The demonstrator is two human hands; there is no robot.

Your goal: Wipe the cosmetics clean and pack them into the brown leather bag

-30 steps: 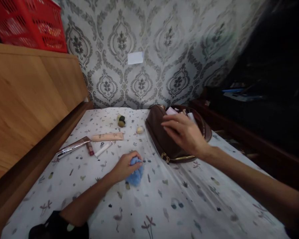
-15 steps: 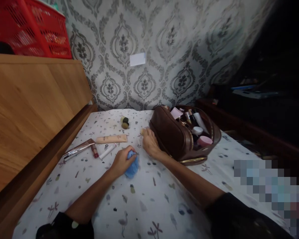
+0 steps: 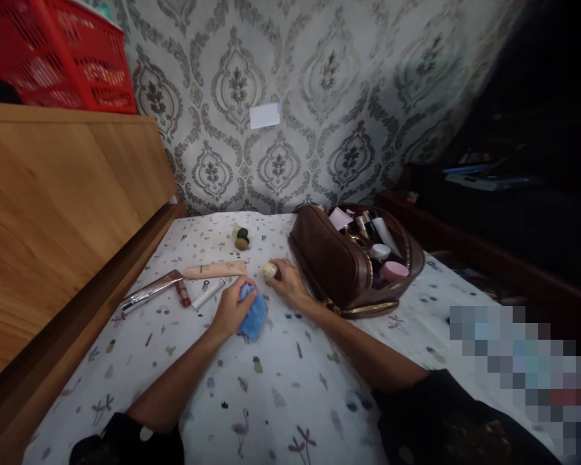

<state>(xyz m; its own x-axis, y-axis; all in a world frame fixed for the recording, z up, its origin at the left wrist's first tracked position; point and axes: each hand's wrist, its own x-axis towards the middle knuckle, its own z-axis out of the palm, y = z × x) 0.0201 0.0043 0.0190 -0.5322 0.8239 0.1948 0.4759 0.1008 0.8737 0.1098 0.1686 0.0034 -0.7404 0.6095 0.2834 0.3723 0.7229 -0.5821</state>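
My left hand [image 3: 233, 306] is closed on a fluffy blue cloth [image 3: 254, 315] above the patterned white sheet [image 3: 271, 413]. Just to its right, my right hand [image 3: 288, 284] has its fingers round a small jar with a pale yellow end [image 3: 270, 270]. Left of the hands lie a peach tube [image 3: 216, 269], a slim white tube [image 3: 208, 294], a dark red lip tube [image 3: 183, 294] and a shiny rose-silver tube [image 3: 152, 292]. Beside my right hand stands an open brown bag [image 3: 332, 258] holding several cosmetics.
Small green and dark round containers [image 3: 241, 237] sit toward the back of the sheet. A wooden cabinet [image 3: 68, 187] with a red basket [image 3: 101, 71] on it borders the left side. Patterned wallpaper rises behind, with a dark wooden edge [image 3: 484, 258] at the right.
My right hand has drawn slightly toward my left hand, and the small jar now shows more clearly in its fingers. The blue cloth has risen slightly with my left hand.
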